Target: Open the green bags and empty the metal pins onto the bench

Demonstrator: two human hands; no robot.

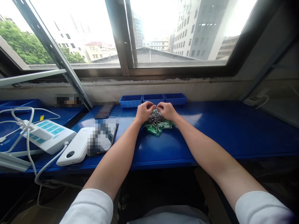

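A heap of small shiny metal pieces [155,118], which look like screws or rivets, lies on a crumpled green plastic bag [157,130]. My left hand [144,112] is at the heap's left side, thumb and fingers pinched together. Opposite it, my right hand [168,111] pinches in the same way, its fingertips close to those of the left. Anything between the fingertips is too small to make out. Just behind both hands stand three blue bins, the left bin [131,102], the middle bin [149,99] and the right bin [175,99].
Blue worktop [229,130] runs below a window. To the left are a white power bank [76,146], a partly blurred phone-like device [102,138], a white power strip [52,133] with loose cables, and a slanted metal post [78,84].
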